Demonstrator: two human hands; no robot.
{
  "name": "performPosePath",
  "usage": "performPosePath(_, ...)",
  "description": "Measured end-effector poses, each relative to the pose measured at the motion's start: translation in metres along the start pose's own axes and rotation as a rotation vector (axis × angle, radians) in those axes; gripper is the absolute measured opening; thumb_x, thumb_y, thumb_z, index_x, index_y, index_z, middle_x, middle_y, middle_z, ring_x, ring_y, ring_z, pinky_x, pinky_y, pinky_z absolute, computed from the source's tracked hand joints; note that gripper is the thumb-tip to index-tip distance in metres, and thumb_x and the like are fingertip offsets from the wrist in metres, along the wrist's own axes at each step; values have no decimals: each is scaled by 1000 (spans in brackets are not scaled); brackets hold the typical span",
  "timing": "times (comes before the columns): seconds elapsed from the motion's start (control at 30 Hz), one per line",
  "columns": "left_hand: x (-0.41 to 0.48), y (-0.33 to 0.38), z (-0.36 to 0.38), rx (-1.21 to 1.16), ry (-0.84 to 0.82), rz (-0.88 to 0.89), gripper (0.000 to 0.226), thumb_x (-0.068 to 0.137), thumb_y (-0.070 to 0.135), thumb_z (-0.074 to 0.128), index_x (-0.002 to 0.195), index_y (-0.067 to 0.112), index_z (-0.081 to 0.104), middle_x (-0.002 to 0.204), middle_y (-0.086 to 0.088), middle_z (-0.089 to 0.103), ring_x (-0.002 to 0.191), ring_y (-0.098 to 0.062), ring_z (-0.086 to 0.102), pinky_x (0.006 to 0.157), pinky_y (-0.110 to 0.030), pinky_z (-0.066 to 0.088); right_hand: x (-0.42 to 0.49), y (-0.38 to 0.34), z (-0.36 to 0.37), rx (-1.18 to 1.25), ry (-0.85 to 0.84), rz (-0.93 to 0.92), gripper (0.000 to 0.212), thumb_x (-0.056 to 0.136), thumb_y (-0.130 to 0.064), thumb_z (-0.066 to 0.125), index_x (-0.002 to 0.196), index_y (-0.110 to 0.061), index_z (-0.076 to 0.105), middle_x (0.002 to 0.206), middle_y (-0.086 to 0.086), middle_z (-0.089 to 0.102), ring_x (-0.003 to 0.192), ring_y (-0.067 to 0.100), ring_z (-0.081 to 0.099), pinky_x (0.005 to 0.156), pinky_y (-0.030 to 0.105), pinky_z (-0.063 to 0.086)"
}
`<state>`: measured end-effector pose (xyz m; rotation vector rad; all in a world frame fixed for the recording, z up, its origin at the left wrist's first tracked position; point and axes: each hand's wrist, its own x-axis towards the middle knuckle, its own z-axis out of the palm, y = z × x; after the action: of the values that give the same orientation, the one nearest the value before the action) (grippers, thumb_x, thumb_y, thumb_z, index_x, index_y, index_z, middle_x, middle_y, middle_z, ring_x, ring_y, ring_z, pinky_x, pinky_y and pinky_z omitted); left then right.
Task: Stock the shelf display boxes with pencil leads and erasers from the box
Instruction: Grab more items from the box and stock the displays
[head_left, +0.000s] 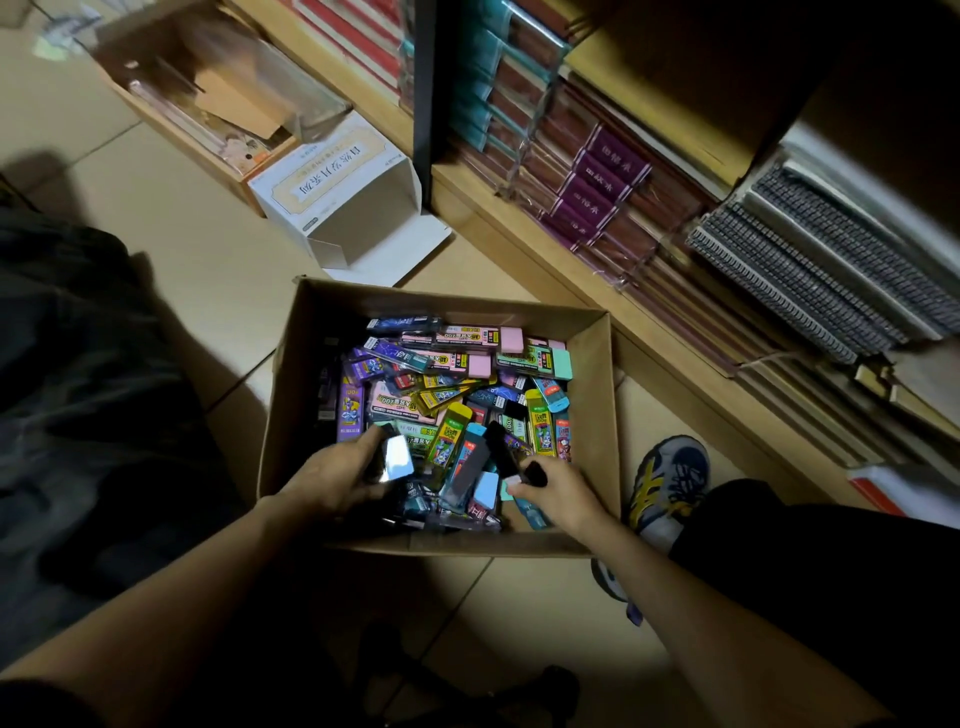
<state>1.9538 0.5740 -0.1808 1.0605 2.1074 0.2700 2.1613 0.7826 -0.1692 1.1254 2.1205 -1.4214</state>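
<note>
I'm looking down into the box (441, 306) at centre frame, on the floor tiles and heaped with packs (457, 364) of leads and erasers in pink, purple, yellow and teal. At its near edge, lower left, my left hand (327, 483) curls round a dark pack (397, 460) with a glossy end, lifted just above the heap. Beside it, my right hand (561, 493) pinches the near end of a black pack (498, 447) that is tilted up from the pile. A white carton (337, 187) lies open above the box. The shelf (519, 228) runs down the right, and a shoe (670, 483) sits beside the box.
</note>
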Motion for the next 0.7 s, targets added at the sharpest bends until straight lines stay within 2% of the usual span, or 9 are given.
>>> performPosePath(0.1, 1, 12, -5, -248, 158, -45, 53, 81, 33, 72, 120, 18, 39, 94, -5, 65, 83, -25, 62, 69, -36, 48, 5, -19, -6, 200, 86, 48, 13, 83, -15, 70, 81, -13, 58, 74, -3, 60, 74, 12, 57, 66, 23, 44)
performPosePath(0.17, 7, 31, -12, -570, 247, -122, 47, 81, 25, 73, 116, 15, 43, 88, -7, 64, 79, -25, 61, 70, -37, 49, 8, -35, -9, 364, 81, 67, 9, 84, -14, 69, 83, -18, 60, 81, -2, 64, 80, 16, 61, 66, 21, 47)
performPosePath(0.23, 15, 52, -18, -938, 300, -189, 40, 83, 16, 72, 112, 13, 44, 92, -6, 63, 84, -22, 61, 75, -34, 50, 10, -51, -11, 483, 30, 69, 8, 85, -15, 67, 93, -15, 65, 91, 1, 70, 86, 17, 65, 68, 18, 50)
performPosePath(0.33, 22, 80, -21, -1191, 329, -259, 35, 85, 14, 69, 109, 15, 44, 93, -3, 61, 80, -13, 60, 66, -20, 52, 11, -74, -8, 614, -33, 74, 24, 85, -18, 68, 108, -10, 64, 105, 7, 71, 100, 24, 66, 91, 36, 51)
performPosePath(0.4, 25, 93, -19, -1286, 293, -266, 35, 85, 14, 68, 111, 16, 45, 94, -3, 62, 81, -13, 62, 64, -17, 51, 11, -84, -6, 634, -31, 68, 27, 84, -19, 69, 109, -12, 64, 107, 5, 70, 105, 24, 64, 100, 44, 45)
performPosePath(0.47, 26, 100, -18, -1347, 264, -266, 31, 86, 13, 68, 109, 19, 47, 95, -3, 64, 85, -16, 63, 67, -16, 51, 10, -89, -5, 633, -15, 65, 26, 84, -20, 68, 109, -13, 63, 108, 3, 70, 107, 21, 63, 102, 45, 44)
performPosePath(0.57, 27, 101, -15, -1329, 231, -279, 38, 84, 13, 70, 114, 13, 47, 105, -10, 65, 94, -21, 64, 79, -24, 52, 7, -88, -5, 621, 9, 95, 27, 85, -20, 67, 111, -13, 63, 110, 4, 69, 108, 21, 62, 101, 43, 45)
performPosePath(0.63, 28, 99, -10, -1223, 242, -290, 43, 83, 12, 72, 115, 11, 43, 101, -7, 63, 93, -22, 62, 77, -27, 50, 3, -85, -2, 608, 8, 120, 26, 86, -20, 66, 112, -13, 63, 109, 4, 69, 103, 19, 63, 88, 34, 50)
performPosePath(0.7, 30, 96, -2, -1127, 275, -287, 46, 81, 7, 72, 113, 16, 40, 93, 0, 59, 86, -17, 59, 72, -27, 49, 0, -79, 1, 603, 25, 149, 23, 87, -19, 65, 110, -12, 63, 104, 3, 70, 90, 13, 64, 67, 23, 46)
